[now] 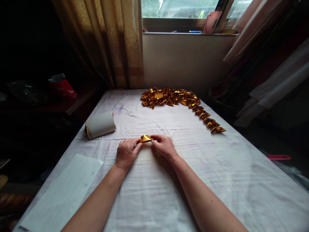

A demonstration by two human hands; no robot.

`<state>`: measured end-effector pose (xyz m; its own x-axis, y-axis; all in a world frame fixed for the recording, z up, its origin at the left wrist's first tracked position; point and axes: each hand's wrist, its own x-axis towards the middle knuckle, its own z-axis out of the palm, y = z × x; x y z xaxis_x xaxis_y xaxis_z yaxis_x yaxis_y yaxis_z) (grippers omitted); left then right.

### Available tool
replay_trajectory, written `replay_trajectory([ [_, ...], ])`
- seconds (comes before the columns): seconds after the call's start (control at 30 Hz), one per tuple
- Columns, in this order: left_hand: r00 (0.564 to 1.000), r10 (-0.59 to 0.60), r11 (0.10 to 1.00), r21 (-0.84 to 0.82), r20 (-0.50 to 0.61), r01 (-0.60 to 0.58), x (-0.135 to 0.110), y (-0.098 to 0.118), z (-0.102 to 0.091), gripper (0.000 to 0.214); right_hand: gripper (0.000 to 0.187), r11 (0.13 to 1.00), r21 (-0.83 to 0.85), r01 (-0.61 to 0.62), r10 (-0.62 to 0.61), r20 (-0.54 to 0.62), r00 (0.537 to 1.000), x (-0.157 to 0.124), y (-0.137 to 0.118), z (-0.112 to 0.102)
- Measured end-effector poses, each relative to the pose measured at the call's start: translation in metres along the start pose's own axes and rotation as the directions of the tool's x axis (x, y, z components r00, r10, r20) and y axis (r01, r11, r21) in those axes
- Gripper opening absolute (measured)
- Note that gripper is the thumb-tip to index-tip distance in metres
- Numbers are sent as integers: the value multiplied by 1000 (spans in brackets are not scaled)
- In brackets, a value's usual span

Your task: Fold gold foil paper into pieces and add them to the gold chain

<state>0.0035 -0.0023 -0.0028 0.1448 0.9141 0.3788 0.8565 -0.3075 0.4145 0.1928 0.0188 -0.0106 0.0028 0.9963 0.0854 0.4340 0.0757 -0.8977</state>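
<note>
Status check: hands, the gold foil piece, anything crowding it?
Left hand and right hand pinch gold foil piece, one end each. Nothing in the way; folded gold pile and paper roll sit apart.

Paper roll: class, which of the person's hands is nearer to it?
Left. The left hand sits right of the paper roll; the right hand lies farther right, beyond the gold foil.

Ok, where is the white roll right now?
Head view: the white roll lies near the left edge of the table, beyond the left hand and apart from it.
</note>
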Motion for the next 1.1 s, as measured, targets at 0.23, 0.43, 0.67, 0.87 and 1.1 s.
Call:
replay_trajectory([
  [0.23,997,-71,997,32,4,71,0,1,-2,25,24,979,-189,74,-83,-37,996,-8,0,5],
  [0.43,997,-83,990,113,-9,83,-3,-1,-4,20,27,921,-326,213,-234,-27,972,-17,-1,7],
  [0.67,997,-76,993,89,-10,77,-5,-4,-3,17,25,892,-430,141,-188,-68,980,-19,-5,5],
  [0.87,998,-67,996,55,7,67,-5,-4,-1,20,24,898,-411,158,-196,-51,979,-19,-3,6],
  [1.1,998,-63,996,60,14,62,-4,-4,-1,21,23,900,-372,228,-264,-47,963,-20,-2,8],
])
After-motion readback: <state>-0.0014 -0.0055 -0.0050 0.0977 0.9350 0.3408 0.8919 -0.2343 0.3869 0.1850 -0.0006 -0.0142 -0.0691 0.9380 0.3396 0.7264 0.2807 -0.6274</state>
